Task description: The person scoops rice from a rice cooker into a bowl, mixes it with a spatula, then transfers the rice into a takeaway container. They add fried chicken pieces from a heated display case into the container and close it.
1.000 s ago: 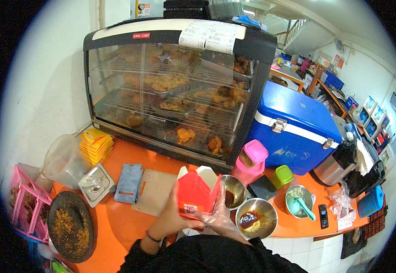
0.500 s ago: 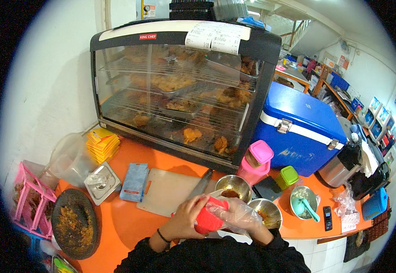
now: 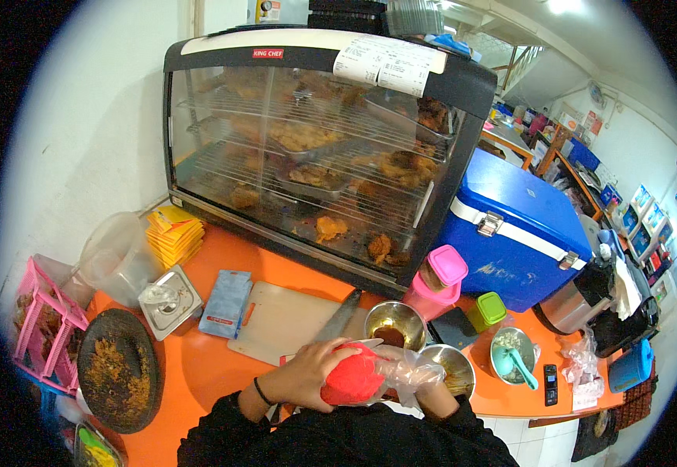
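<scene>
Just in front of my body, my left hand [image 3: 307, 377] is closed around a smooth, rounded red packet [image 3: 352, 378]; its exact kind is unclear. My right hand [image 3: 412, 375], in a loose clear plastic glove, has bent fingers pressed against the packet's right edge. Beyond my hands stands a metal bowl [image 3: 395, 325] with dark reddish sauce. A second metal bowl [image 3: 451, 366], with oily liquid in it, sits just past my right hand. The white cutting board [image 3: 288, 315] lies beyond my left hand, with a knife [image 3: 342, 319] across its right side.
A glass-fronted food warmer [image 3: 299, 156] with fried food takes up the back, beside a blue cooler box [image 3: 521, 226]. Left are a stone mortar [image 3: 121, 370], a lidded metal tray [image 3: 169, 302] and a pink basket [image 3: 47, 327]. Right are a bowl with a turquoise spoon [image 3: 521, 366] and a phone [image 3: 550, 385].
The red packet has turned and shows a rounder side. My right fingers have slid from its front to its right edge. The view has shifted slightly.
</scene>
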A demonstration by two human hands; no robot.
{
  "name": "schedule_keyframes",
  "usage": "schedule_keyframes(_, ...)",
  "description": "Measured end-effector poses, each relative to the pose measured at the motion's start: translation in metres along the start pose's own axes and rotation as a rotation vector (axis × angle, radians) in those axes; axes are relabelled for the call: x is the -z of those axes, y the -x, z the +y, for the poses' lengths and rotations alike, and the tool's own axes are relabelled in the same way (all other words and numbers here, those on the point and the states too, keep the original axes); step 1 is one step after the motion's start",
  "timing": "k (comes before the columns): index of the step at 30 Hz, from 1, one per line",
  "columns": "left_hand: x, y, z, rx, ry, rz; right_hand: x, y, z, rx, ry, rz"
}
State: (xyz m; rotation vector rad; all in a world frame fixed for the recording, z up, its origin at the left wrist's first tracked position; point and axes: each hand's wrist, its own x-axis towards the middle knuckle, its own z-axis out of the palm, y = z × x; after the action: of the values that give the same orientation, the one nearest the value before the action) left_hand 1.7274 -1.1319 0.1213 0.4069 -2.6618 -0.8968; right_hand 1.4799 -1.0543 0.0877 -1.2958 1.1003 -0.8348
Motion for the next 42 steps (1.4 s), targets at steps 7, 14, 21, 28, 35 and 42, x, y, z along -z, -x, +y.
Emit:
schedule_keyframes(7, 0.012, -0.002, 0.006, 0.015, -0.150, 0.001, -0.013, 0.001, -0.042, 0.043, 0.546, 0.094)
schedule_keyframes(14, 0.043, 0.003, 0.020, 0.023, -0.096, -0.053, -0.002, 0.042, -0.090, -0.133, 0.132, 0.313)
schedule_keyframes(21, 0.072, 0.016, -0.104, 0.454, -0.280, 0.470, 0.037, 0.094, -0.097, 0.010, 0.549, 0.813)
schedule_keyframes(28, 0.052, -0.014, -0.076, 0.045, -0.156, 0.447, 0.003, 0.044, -0.122, -0.237, 0.316, 0.765)
schedule_keyframes(35, 0.008, -0.037, 0.008, -0.119, 0.157, 0.109, -0.005, 0.019, -0.075, 0.007, 0.277, 0.420)
schedule_keyframes(42, -0.011, 0.009, -0.004, 0.022, 0.058, 0.147, -0.004, 0.007, -0.019, 0.056, 0.701, 0.314)
